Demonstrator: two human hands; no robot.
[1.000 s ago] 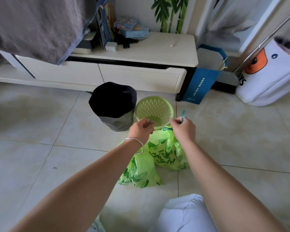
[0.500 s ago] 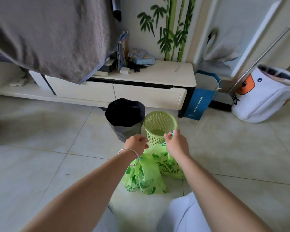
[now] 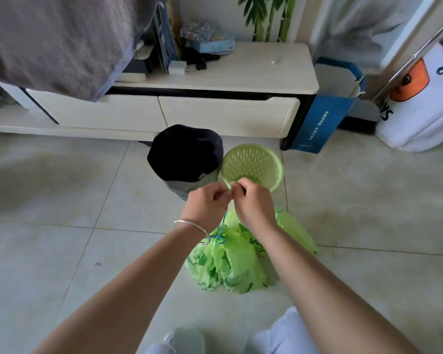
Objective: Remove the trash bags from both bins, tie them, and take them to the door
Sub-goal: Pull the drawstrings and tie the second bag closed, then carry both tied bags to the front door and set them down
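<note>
Two green printed trash bags lie on the tiled floor. The nearer bag [image 3: 228, 267] is gathered at its neck by a blue drawstring [image 3: 221, 231]; the second bag [image 3: 296, 233] lies behind it to the right, partly hidden by my right arm. My left hand [image 3: 206, 204] and my right hand [image 3: 252, 204] are side by side above the nearer bag, fingertips meeting, both pinching the blue drawstring pulled up taut. Just beyond my hands stand a grey bin [image 3: 187, 159] with a black liner and an unlined green slotted bin [image 3: 252, 166].
A low white TV cabinet [image 3: 228, 113] runs along the wall behind the bins. A blue paper bag [image 3: 322, 123] and a white tote [image 3: 425, 106] stand to the right. A grey cloth [image 3: 56, 39] hangs at top left. My knees [image 3: 279, 338] are at the bottom edge.
My hands came together from a spread pull and now meet above the bag. The blue drawstring runs taut from the bag's cinched neck. The camera tilted down slightly.
</note>
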